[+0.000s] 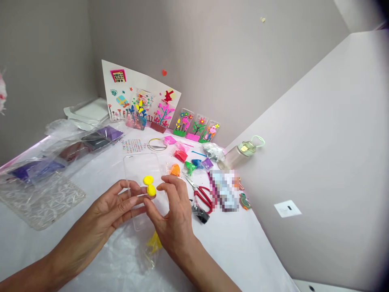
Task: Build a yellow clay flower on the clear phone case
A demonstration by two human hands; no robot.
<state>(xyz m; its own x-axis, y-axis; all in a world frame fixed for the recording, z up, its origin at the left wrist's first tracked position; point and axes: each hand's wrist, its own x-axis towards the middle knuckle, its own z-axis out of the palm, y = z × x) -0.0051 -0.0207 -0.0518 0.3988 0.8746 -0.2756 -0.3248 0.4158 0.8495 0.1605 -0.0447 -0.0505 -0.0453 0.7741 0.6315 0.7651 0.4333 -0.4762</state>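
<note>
A clear phone case (pixel 142 164) is tilted above the table in front of me. Two flattened yellow clay pieces (pixel 148 180) sit on it, one above the other and touching. My left hand (pixel 117 205) grips the case by its left side, its fingertips reaching to the lower yellow piece. On the other side, my right hand (pixel 174 209) is curved with its fingers apart. Its thumb tip is close to the lower piece; whether it touches is unclear. Below the case lies a bag of yellow clay (pixel 154 242), partly hidden by my right hand.
Red-handled scissors (pixel 203 198) and a black clay packet (pixel 200 213) lie right of my hands. Several coloured clay packets (pixel 190 167) are behind. Decorated phone cases (pixel 184 121) lean on the wall. A bottle (pixel 241 153) stands at right, a textured clear sheet (pixel 45 198) at left.
</note>
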